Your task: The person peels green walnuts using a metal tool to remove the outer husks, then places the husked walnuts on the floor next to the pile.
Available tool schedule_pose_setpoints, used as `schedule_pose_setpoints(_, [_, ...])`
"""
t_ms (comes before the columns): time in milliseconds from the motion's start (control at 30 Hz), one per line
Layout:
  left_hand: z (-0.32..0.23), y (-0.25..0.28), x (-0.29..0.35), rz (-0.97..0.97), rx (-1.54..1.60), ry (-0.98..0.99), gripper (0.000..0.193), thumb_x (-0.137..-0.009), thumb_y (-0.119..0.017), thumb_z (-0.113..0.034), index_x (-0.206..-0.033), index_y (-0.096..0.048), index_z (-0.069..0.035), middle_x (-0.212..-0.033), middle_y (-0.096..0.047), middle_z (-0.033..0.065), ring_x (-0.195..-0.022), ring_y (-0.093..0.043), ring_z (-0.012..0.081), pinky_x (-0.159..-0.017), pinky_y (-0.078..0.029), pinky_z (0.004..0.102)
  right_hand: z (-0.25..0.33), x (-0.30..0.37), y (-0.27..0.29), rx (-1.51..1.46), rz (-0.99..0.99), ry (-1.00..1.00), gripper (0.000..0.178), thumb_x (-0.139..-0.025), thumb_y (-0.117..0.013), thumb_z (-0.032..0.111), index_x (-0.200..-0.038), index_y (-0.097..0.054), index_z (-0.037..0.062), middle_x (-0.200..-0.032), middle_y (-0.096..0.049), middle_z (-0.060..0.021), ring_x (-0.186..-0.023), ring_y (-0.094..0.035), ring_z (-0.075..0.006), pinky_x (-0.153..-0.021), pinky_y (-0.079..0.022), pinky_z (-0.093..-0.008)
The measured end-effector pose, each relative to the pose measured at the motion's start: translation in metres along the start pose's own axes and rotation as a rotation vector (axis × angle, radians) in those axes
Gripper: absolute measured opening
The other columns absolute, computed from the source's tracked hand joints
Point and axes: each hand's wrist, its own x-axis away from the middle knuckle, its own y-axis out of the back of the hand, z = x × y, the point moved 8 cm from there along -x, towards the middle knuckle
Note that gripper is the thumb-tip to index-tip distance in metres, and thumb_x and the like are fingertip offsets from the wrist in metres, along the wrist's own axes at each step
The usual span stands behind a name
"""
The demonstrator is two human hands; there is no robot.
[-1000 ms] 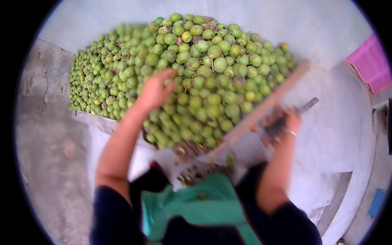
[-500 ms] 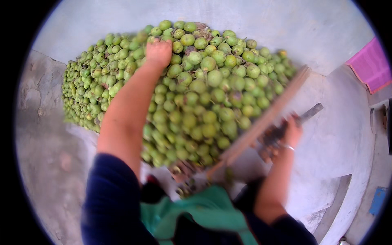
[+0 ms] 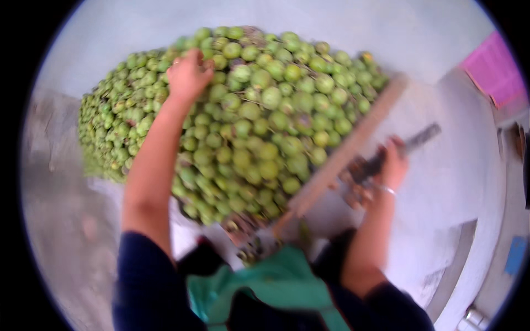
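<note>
A large heap of green round fruits (image 3: pixel 259 127) with short stems fills the middle of the view. At its far left part my left hand (image 3: pixel 189 77) reaches down onto the fruits, thumb apart from the curved fingers; the fingertips are partly hidden and I see no fruit in them. On the right, my right hand (image 3: pixel 393 168) is closed around a long, dark, flat bar-like tool (image 3: pixel 422 137). Blur hides its exact kind. A wooden board (image 3: pixel 348 149) runs along the heap's right side, between the fruits and my right hand. Brown pieces (image 3: pixel 358 196) lie by my right wrist.
Pale walls rise behind the heap. A pink cloth (image 3: pixel 497 69) hangs at the far right, with a blue patch (image 3: pixel 515 255) lower down. A silvery cylinder (image 3: pixel 475 318) stands at lower right. My green apron (image 3: pixel 259 284) is at the near edge; dried brown husks (image 3: pixel 243 226) lie before it.
My left hand has shifted left over the heap, its thumb now standing out from the fingers. My right hand keeps its hold on the dark tool. The whole view has shifted slightly.
</note>
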Motion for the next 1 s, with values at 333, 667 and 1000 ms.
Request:
schedule_pose_setpoints(333, [-0.274,0.021,0.132,0.186,0.815,-0.658,0.034,-0.069,-0.069,-0.015,-0.099,-0.056,-0.007,-0.092,-0.062,0.0111,-0.094,-0.057,0.0272,-0.082,-0.043,0.0402,0.005,0.047,-0.056,0.126,0.502,-0.239,0.038,-0.079,-0.068,0.012,-0.112,-0.055,0.0009,-0.079,-0.063,-0.0063,-0.060,-0.057,-0.0111,-0.056,-0.048,-0.0249])
schedule_pose_setpoints(667, [-0.031,0.000,-0.035,-0.095,0.210,-0.017,0.031,-0.077,-0.062,-0.020,-0.106,-0.060,-0.011,-0.105,-0.060,0.0120,-0.100,-0.056,0.0293,-0.085,-0.045,0.0387,-0.010,-0.002,-0.007,0.745,0.154,0.048,0.031,-0.075,-0.065,0.016,-0.099,-0.059,-0.0035,-0.070,-0.062,-0.0075,-0.052,-0.057,-0.0120,-0.052,-0.046,-0.0263])
schedule_pose_setpoints(1000, [0.039,-0.067,-0.070,0.132,0.006,0.092,0.025,-0.081,-0.057,-0.022,-0.105,-0.062,-0.015,-0.095,-0.065,0.0083,-0.091,-0.060,0.0284,-0.079,-0.047,0.0395,-0.032,-0.008,-0.002,0.849,0.250,0.000,0.037,-0.075,-0.064,0.019,-0.103,-0.057,-0.0049,-0.063,-0.060,-0.0075,-0.053,-0.058,-0.0143,-0.054,-0.046,-0.0291])
